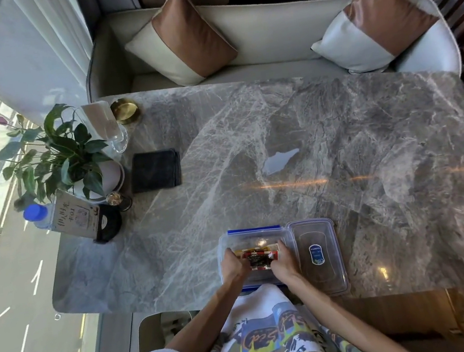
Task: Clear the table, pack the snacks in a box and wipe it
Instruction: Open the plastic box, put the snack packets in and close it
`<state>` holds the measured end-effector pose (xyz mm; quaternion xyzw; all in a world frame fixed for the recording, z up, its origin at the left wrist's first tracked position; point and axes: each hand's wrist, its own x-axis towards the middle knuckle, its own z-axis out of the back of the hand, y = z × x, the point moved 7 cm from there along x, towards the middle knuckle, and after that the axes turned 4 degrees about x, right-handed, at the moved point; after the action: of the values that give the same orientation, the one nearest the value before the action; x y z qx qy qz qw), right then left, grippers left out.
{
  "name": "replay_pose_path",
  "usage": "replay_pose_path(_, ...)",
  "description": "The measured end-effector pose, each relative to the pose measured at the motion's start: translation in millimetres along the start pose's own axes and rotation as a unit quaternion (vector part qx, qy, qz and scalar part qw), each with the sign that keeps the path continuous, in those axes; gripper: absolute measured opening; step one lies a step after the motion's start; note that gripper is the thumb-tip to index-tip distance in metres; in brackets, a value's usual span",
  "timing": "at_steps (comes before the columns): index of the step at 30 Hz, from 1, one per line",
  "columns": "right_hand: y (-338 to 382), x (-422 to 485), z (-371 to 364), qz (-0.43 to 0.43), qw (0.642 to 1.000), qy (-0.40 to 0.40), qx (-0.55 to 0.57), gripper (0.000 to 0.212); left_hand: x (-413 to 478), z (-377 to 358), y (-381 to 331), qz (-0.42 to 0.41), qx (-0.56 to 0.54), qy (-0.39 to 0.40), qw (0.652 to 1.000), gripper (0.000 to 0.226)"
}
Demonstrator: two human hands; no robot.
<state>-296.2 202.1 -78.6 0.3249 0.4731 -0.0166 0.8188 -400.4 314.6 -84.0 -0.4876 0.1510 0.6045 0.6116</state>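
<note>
snack packets (259,257) in clear box (224,245), 6 o'clock on tabletop (336,133) | left hand (234,264), right hand (284,263) both curled round them, packing step | next, I reckon: snap on lid (318,256) at box's 3 o'clock, then grab cloth (155,170) at 10

Clear plastic box (250,236), open, with red-and-yellow snack packets (259,256) inside. Its lid (320,270) lies flat against the box's right side. A folded dark cloth (155,170) lies well beyond the box, to its left.
</note>
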Motion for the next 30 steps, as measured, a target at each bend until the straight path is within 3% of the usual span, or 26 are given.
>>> replay_pose_path(5,-4,1,3,0.008,1.0,-0.01,0.022,0.067,0,6,-1,-0.012,0.022,-0.013,1.0,0.024)
replay_pose_path(11,-7,-1,2,0.015,0.999,0.015,0.04,0.07,-8,0,-6,-0.035,0.039,0.011,0.999,0.038)
replay_pose_path(14,-8,-1,11,0.034,0.999,0.024,0.027,0.056,-16,-1,-12,-0.062,0.088,0.011,0.994,0.039)
replay_pose_path(17,-11,-5,28,0.062,0.992,0.04,0.104,0.042,-28,0,-28,-0.128,0.176,-0.04,0.975,0.045)
replay_pose_path(21,-27,-11,79,0.124,0.979,-0.048,0.154,0.031,-43,-15,-73,-0.233,0.239,-0.06,0.941,0.032)
replay_pose_path(26,-78,-10,137,0.024,0.961,-0.161,0.225,0.03,-41,-68,-148,-0.314,0.358,-0.029,0.879,0.024)
replay_pose_path(30,-123,-23,157,-0.072,0.946,-0.221,0.225,0.029,-28,-114,-183,-0.342,0.398,0.038,0.851,0.034)
